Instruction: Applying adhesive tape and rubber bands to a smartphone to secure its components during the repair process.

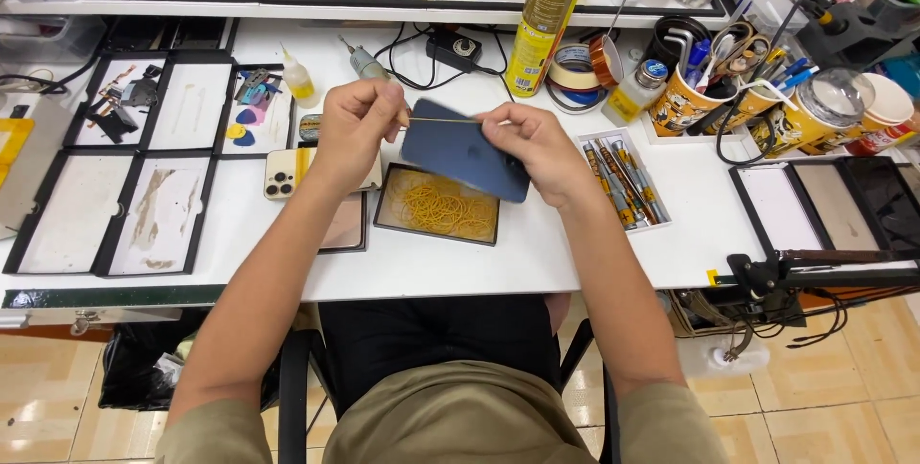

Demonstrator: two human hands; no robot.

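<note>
Near the centre of the frame, the left hand (355, 128) and right hand (532, 143) are each pinching one end of a yellow rubber band (443, 120), stretching it taut across a dark blue phone (465, 150) that the right hand is also gripping. Directly below, a black tray (383, 207) of rubber bands is sitting on the white table (537, 253). A second phone (285, 174) is lying to the left.

A: What stands at the back of the counter (537, 263)?
B: A tall yellow spray can (543, 18); beside it rolls of tape (576, 76); further right, cups of pens (692, 90).
A: And on the left?
B: Black trays (125, 181); a small glue bottle (299, 81); a pale phone (287, 172) lying camera-side up.
</note>
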